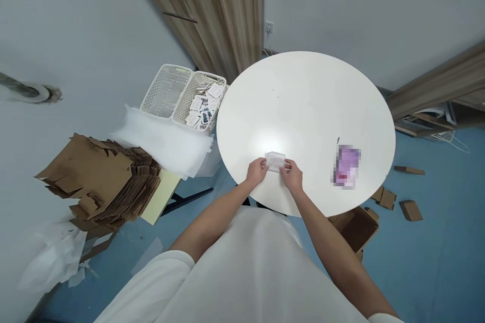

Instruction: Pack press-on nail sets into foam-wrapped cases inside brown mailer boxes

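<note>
A small, flat, whitish packet [275,161] lies near the front edge of the round white table [303,96]. It looks wrapped in thin translucent white sheet, with a faint pinkish patch showing through; what is inside cannot be made out. My left hand [257,170] pinches its left edge between thumb and fingers. On the opposite side, my right hand [291,174] grips the right edge in the same way. Both hands rest close to the tabletop. To the right on the table lies a purple rectangular thing [346,165], blurred into blocks.
Left of the table stand two white plastic baskets [166,90]; the nearer holds many small printed cards [206,106]. White foam sheets [162,139] and stacked flat brown cardboard [102,176] lie beside them. Small cardboard boxes [411,210] sit on the blue floor at right.
</note>
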Available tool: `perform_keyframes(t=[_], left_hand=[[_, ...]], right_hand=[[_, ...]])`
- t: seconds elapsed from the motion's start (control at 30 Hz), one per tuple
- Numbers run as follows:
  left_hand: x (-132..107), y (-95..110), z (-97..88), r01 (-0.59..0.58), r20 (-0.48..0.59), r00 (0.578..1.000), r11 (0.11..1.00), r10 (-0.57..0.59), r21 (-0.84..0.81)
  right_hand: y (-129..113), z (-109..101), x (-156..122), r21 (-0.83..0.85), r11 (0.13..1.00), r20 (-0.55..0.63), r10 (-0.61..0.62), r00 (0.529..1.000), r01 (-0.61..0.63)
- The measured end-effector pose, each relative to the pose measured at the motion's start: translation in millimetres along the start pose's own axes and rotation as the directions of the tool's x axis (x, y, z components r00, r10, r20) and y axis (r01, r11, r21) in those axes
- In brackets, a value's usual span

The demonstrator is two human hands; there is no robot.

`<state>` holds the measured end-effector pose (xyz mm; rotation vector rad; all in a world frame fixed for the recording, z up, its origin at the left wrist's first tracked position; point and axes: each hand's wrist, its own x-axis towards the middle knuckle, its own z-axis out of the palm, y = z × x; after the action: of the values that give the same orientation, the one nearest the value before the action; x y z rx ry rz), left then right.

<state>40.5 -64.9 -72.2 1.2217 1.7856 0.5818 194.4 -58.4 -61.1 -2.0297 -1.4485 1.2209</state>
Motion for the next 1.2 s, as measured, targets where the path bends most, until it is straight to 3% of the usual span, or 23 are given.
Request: perform_keyframes(t=[0.2, 0.47, 0.6, 0.83, 1.2], left_hand=[[22, -17, -36.9, -0.008, -0.096, 0.995, 0.998, 0.002, -0.067], [87, -42, -121.5, -0.069, -0.239, 0.969, 0.997, 0.062, -0.024], [118, -48, -149.5, -0.097, -0.289, 0.953, 0.995, 0.089, -0.012], [136, -48, -167.3, -0.150, -0.295, 0.945, 0.989, 0.139, -0.015], [129, -45, -169.8, -0.161, -0.211, 0.966, 0.986, 0.151, -0.031]], right_hand=[[-37, 28, 18, 0.048, 0.999, 0.053, -0.008, 0.999, 0.006], [-120, 106, 64, 0.143, 0.987, 0.015, -0.069, 0.998, 0.066], [-152, 137, 91, 0.200, 0.977, -0.008, -0.072, 0.997, 0.072], [-181, 159, 119, 0.249, 0.967, -0.029, -0.055, 0.998, 0.061], [-183, 155, 113, 0.224, 0.972, -0.029, -0.064, 0.998, 0.069]])
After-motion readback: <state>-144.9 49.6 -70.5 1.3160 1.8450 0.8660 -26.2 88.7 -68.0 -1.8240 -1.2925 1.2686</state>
